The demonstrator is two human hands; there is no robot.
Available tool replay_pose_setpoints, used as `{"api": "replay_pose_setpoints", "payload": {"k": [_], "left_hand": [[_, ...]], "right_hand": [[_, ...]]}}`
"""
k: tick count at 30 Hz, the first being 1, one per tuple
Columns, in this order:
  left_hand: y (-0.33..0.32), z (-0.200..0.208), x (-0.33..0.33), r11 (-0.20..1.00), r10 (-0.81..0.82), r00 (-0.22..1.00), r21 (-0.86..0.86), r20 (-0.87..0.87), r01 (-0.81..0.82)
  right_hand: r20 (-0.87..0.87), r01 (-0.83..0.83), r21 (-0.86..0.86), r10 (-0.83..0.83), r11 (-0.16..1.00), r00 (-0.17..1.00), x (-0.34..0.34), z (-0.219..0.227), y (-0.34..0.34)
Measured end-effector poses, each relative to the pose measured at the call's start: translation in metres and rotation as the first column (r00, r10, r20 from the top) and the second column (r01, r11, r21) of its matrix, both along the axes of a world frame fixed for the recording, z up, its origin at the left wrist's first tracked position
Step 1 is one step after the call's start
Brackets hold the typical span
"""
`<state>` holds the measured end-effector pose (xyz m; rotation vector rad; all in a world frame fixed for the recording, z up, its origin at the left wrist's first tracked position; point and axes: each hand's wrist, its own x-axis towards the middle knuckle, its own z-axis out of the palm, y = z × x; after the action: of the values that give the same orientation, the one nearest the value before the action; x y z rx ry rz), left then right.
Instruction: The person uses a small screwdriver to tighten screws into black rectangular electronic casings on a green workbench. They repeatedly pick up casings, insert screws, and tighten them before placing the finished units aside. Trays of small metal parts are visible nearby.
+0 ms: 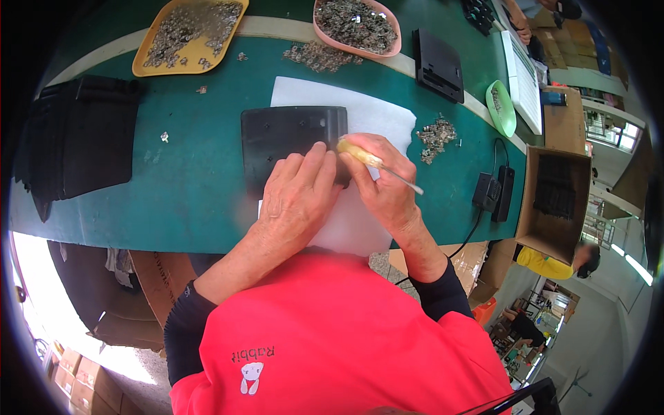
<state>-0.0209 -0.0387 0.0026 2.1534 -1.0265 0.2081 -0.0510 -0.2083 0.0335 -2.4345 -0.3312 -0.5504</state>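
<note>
A black plastic panel (294, 128) with a curved right side lies on a white foam sheet (387, 117) in front of me. Over its lower part, my left hand (299, 194) grips it with bent fingers close together, their tips on its face; the thumb is hidden. My right hand (384, 181) is closed around a screwdriver (361, 153) with a yellowish handle. The metal shaft points down to the right, away from the panel, while the handle's butt end is at the panel's right side beside my left fingertips. Whether a small part lies under it is hidden.
Small metal clips fill a yellow tray (142, 61) and a pink tray (319, 34); loose clips (436, 138) lie right. Black panels (86, 138) are stacked left, another black part (438, 66) back right. A green bowl (508, 117), black power adapters (487, 192) and a cardboard box (553, 232) stand right.
</note>
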Motion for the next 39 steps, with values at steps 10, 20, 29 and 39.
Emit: {"api": "replay_pose_setpoints", "payload": {"k": [10, 20, 29, 39], "left_hand": [[-0.001, 0.002, -0.001, 0.999, 0.01, 1.0, 0.039, -0.027, -0.009], [-0.011, 0.013, 0.002, 0.994, 0.01, 0.997, 0.107, 0.078, -0.018], [-0.01, 0.006, 0.002, 0.994, -0.013, 1.0, 0.107, 0.019, 0.011], [-0.008, 0.007, 0.002, 0.997, -0.006, 0.999, 0.083, 0.032, 0.004]], "right_hand": [[-0.57, 0.35, 0.374, -0.085, 0.859, 0.817, 0.024, 0.01, -0.018], [-0.588, 0.358, 0.631, 0.123, 0.688, 0.8, 0.049, 0.015, -0.037], [-0.729, 0.338, 0.515, 0.194, 0.788, 0.656, 0.086, 0.022, -0.045], [-0.682, 0.125, 0.2, 0.046, 0.972, 0.729, 0.093, 0.028, -0.031]]}}
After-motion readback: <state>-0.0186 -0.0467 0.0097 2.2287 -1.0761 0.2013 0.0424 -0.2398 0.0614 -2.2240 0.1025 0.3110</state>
